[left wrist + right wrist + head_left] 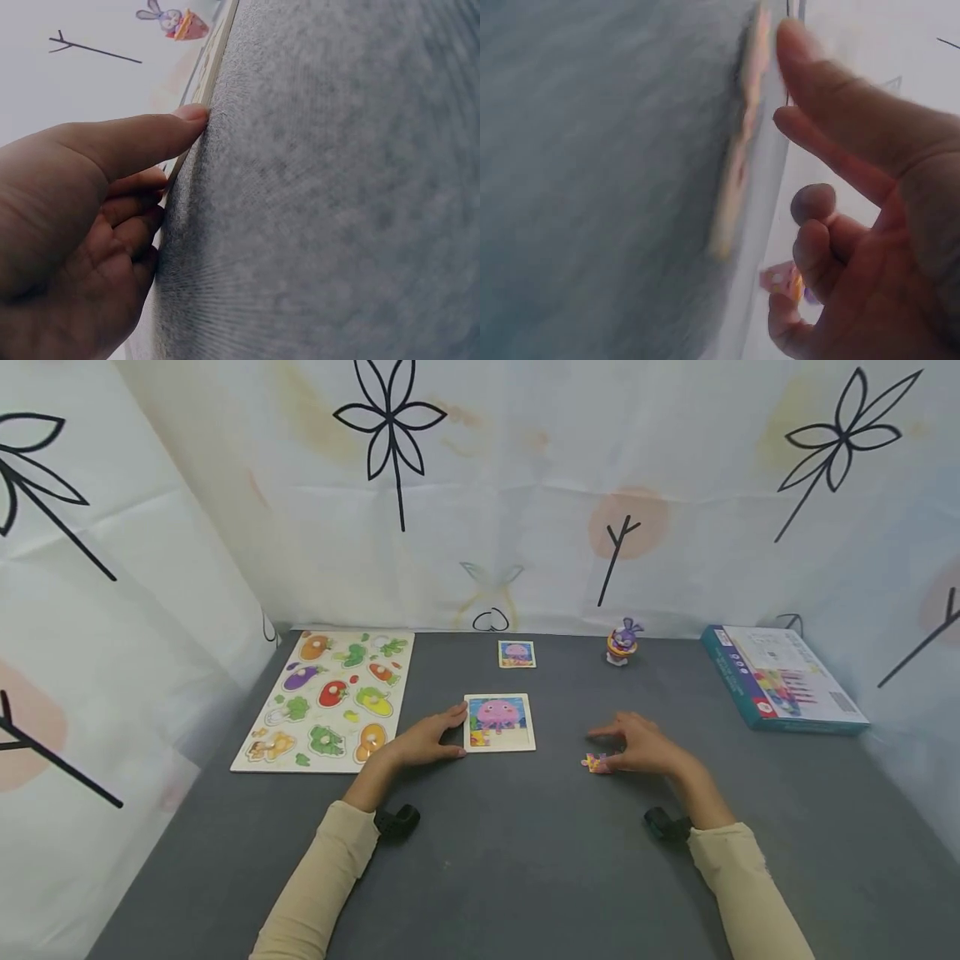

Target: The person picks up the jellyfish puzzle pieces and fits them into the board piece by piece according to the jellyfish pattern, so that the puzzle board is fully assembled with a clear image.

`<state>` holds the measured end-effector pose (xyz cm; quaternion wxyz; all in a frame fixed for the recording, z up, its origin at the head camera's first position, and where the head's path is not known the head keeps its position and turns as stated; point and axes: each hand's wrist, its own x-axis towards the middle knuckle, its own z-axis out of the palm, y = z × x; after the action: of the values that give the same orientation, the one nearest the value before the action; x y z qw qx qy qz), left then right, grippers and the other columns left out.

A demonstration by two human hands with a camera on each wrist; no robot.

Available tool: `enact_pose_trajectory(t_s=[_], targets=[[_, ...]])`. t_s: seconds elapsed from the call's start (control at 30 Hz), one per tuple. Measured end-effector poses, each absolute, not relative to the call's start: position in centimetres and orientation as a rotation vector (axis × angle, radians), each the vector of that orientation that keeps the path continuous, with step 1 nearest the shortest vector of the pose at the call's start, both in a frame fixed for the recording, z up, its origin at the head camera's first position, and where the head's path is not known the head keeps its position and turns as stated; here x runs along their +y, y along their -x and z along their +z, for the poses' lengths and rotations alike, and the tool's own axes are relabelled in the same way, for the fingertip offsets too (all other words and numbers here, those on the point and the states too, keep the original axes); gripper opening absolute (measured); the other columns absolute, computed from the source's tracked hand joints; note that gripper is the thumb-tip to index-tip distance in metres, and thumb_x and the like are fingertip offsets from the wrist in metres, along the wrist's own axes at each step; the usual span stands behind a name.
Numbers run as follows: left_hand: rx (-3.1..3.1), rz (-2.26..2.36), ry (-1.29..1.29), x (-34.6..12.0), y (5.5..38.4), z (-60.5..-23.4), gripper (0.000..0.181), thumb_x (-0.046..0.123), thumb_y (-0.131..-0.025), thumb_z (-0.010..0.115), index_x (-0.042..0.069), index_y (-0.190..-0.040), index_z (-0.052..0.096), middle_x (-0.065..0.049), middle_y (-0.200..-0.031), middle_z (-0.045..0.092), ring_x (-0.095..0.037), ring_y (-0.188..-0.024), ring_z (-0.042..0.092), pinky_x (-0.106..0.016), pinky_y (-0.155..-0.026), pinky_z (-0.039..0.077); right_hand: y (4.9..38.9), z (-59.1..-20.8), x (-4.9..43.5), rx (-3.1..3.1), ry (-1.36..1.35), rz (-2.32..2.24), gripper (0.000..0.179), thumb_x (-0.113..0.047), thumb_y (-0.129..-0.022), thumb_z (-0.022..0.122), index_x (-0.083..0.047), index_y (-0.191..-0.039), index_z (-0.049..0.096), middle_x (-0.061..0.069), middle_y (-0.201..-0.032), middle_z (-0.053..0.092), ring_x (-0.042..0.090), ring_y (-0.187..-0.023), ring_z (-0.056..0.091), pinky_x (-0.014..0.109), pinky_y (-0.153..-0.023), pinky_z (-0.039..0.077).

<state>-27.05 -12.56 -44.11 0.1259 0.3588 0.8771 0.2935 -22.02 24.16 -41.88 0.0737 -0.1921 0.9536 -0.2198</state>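
A jigsaw tray with a pale border lies at mid-table. It shows a pink octopus picture, partly filled, with a bare strip at lower right. My left hand rests at its left edge, thumb by the near corner; in the left wrist view the thumb tip touches the tray's edge. Right of the tray, a small yellow and pink jigsaw piece lies on the table. Over it hovers my right hand, thumb and index finger spread apart. Blurred and edge-on, the piece appears beside the thumb in the right wrist view.
A vegetable puzzle board lies to the left, partly behind my left hand. Farther back are a small octopus picture card and a purple rabbit figurine. A teal-edged box lies at the back right. Printed white cloth surrounds the table.
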Motion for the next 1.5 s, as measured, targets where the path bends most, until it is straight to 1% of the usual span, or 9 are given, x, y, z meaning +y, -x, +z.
enact_pose_trajectory(t_s=[0.1, 0.13, 0.23, 0.5, 0.7, 0.93, 1.13, 1.4, 1.5], targets=[[2.557, 0.855, -1.039, -12.6, 26.9, -44.1, 0.072, 0.020, -0.086, 0.064, -0.006, -0.142, 0.026, -0.020, -0.151, 0.020, -0.035, -0.139, 0.020, -0.048, -0.110, 0.023, 21.7, -42.1, 25.1, 2.842, 0.606, -0.650, 0.050, -0.027, -0.071, 0.078, -0.011, -0.117, 0.066, 0.013, -0.097, 0.052, 0.025, -0.089, 0.044, 0.040, -0.075, 0.033], [2.554, 0.860, -1.039, -12.6, 26.9, -44.1, 0.072, 0.020, -0.086, 0.064, -0.006, -0.142, 0.027, -0.020, -0.151, 0.020, -0.035, -0.139, 0.020, -0.049, -0.110, 0.023, 21.7, -42.1, 25.3, 2.837, 0.618, -0.644, 0.049, -0.028, -0.072, 0.078, -0.012, -0.116, 0.066, 0.010, -0.092, 0.051, 0.021, -0.083, 0.041, 0.036, -0.070, 0.030], [2.547, 0.861, -1.034, -12.6, 26.8, -44.0, 0.072, 0.020, -0.086, 0.064, -0.006, -0.142, 0.027, -0.020, -0.151, 0.020, -0.034, -0.139, 0.019, -0.048, -0.110, 0.023, 21.7, -42.2, 25.6, 2.845, 0.649, -0.634, 0.044, -0.029, -0.072, 0.077, -0.013, -0.112, 0.069, 0.006, -0.091, 0.052, 0.016, -0.080, 0.040, 0.030, -0.066, 0.025], [2.555, 0.864, -1.016, -12.5, 26.8, -44.1, 0.072, 0.021, -0.087, 0.064, -0.004, -0.142, 0.026, -0.019, -0.151, 0.020, -0.033, -0.140, 0.019, -0.048, -0.110, 0.023, 21.8, -42.5, 25.9, 2.886, 0.703, -0.667, 0.026, -0.021, -0.070, 0.078, -0.015, -0.095, 0.075, 0.000, -0.085, 0.055, 0.014, -0.078, 0.045, 0.029, -0.064, 0.025], [2.556, 0.859, -1.031, -12.5, 26.8, -44.0, 0.072, 0.022, -0.086, 0.064, -0.005, -0.142, 0.027, -0.020, -0.151, 0.020, -0.034, -0.139, 0.019, -0.049, -0.110, 0.022, 21.9, -42.2, 25.7, 2.867, 0.667, -0.619, 0.021, -0.023, -0.074, 0.075, -0.016, -0.093, 0.071, -0.002, -0.087, 0.055, 0.017, -0.086, 0.048, 0.036, -0.071, 0.030], [2.561, 0.861, -1.033, -12.5, 26.9, -44.0, 0.071, 0.022, -0.087, 0.064, -0.005, -0.142, 0.027, -0.019, -0.151, 0.020, -0.034, -0.140, 0.019, -0.048, -0.110, 0.023, 22.7, -42.1, 24.5, 2.898, 0.721, -0.588, 0.019, -0.026, -0.076, 0.073, -0.013, -0.090, 0.069, -0.002, -0.082, 0.054, 0.012, -0.074, 0.044, 0.028, -0.067, 0.034], [2.559, 0.857, -1.050, -12.6, 26.8, -44.0, 0.071, 0.022, -0.087, 0.063, -0.005, -0.142, 0.027, -0.020, -0.151, 0.020, -0.034, -0.139, 0.019, -0.049, -0.110, 0.023, 24.4, -42.1, 21.7, 2.924, 0.762, -0.622, 0.020, -0.025, -0.078, 0.072, -0.010, -0.092, 0.069, 0.000, -0.083, 0.056, 0.012, -0.072, 0.045, 0.031, -0.066, 0.039], [2.550, 0.870, -1.031, -12.5, 26.8, -44.2, 0.070, 0.021, -0.087, 0.064, -0.004, -0.142, 0.028, -0.018, -0.151, 0.020, -0.032, -0.140, 0.019, -0.047, -0.111, 0.023, 26.3, -42.0, 16.3, 2.970, 0.897, -0.699, 0.024, -0.025, -0.076, 0.073, -0.006, -0.090, 0.068, 0.004, -0.074, 0.052, 0.012, -0.067, 0.041, 0.027, -0.062, 0.033], [2.552, 0.869, -1.019, -12.6, 26.9, -44.1, 0.070, 0.022, -0.087, 0.063, -0.004, -0.142, 0.027, -0.018, -0.152, 0.019, -0.032, -0.140, 0.019, -0.047, -0.111, 0.022, 26.7, -42.0, 14.8, 2.938, 0.978, -0.707, 0.023, -0.024, -0.076, 0.073, -0.006, -0.089, 0.069, 0.006, -0.073, 0.055, 0.009, -0.065, 0.042, 0.024, -0.060, 0.034]])
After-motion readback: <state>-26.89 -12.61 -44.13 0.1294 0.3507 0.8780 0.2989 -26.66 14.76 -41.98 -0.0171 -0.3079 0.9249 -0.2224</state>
